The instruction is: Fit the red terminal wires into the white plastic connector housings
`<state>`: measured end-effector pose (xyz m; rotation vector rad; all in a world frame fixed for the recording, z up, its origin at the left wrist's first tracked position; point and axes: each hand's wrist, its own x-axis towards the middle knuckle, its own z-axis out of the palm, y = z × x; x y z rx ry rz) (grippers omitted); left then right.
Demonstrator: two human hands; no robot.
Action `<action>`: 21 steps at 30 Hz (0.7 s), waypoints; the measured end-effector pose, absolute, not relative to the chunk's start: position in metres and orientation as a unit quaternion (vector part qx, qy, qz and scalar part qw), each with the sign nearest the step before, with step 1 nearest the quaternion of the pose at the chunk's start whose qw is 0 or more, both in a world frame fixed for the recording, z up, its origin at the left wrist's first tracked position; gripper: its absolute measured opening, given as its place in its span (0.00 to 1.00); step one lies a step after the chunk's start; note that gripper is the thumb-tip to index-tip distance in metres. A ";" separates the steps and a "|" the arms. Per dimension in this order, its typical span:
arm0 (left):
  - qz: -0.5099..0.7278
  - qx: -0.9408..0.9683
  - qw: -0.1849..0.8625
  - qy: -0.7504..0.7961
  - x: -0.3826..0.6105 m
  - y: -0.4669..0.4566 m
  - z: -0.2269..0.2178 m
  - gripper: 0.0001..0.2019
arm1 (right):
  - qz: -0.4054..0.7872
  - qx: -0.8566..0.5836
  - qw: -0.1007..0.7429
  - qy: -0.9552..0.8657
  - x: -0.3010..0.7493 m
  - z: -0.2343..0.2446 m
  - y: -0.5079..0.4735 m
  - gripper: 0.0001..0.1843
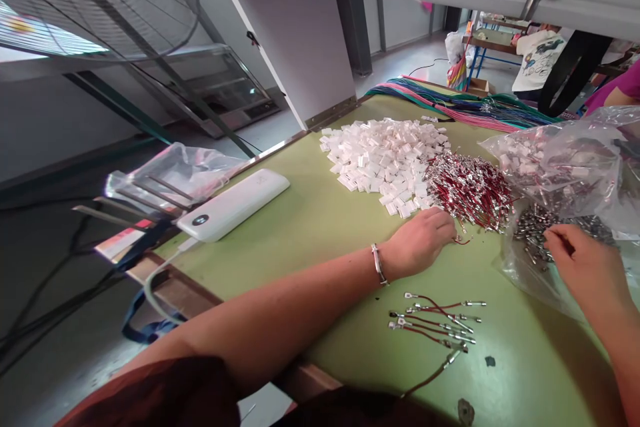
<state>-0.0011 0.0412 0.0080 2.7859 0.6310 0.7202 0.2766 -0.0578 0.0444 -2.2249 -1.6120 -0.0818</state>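
My left hand (424, 241) is closed at the near edge of a heap of short red wires with metal ends (473, 188). A short red wire (463, 241) sticks out from its fingertips. My right hand (583, 260) has its fingers pinched together over small dark metal parts (536, 230) in an open clear plastic bag (517, 275); whatever is in the pinch is hidden. In front of me lie several red wires (433, 327) with white connectors on the left ends and metal sleeves on the right. White plastic connector housings (387, 157) are heaped beyond my left hand.
A white power bank (235, 205) with a cable lies at the table's left edge beside a metal rack (145, 200). Bundled coloured wires (450, 103) run along the back. Another clear bag (555, 160) holds white parts. A large fan (100, 0) stands left; people work beyond.
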 end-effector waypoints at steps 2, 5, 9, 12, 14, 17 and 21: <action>0.259 0.932 0.134 0.214 -0.002 0.034 0.012 0.11 | 0.113 -0.755 0.304 -0.569 0.256 0.050 -0.063 0.11; 0.269 0.926 0.171 0.203 -0.004 0.026 0.017 0.10 | 0.293 -0.693 0.349 -0.559 0.223 0.052 -0.070 0.11; 0.275 0.933 0.169 0.159 -0.005 0.024 0.018 0.11 | 0.383 -0.649 0.338 -0.564 0.199 0.046 -0.072 0.21; 0.251 0.943 0.153 0.155 -0.005 0.023 0.019 0.11 | 0.407 -0.638 0.326 -0.566 0.196 0.041 -0.071 0.17; 0.215 0.950 0.145 0.176 -0.004 0.021 0.020 0.11 | 0.416 -0.642 0.321 -0.558 0.195 0.040 -0.073 0.16; 0.166 0.946 0.169 0.222 0.000 0.016 0.022 0.11 | 0.386 -0.660 0.319 -0.560 0.191 0.039 -0.076 0.13; 0.158 0.917 0.219 0.293 0.004 0.013 0.027 0.11 | 0.308 -0.667 0.355 -0.578 0.184 0.038 -0.078 0.11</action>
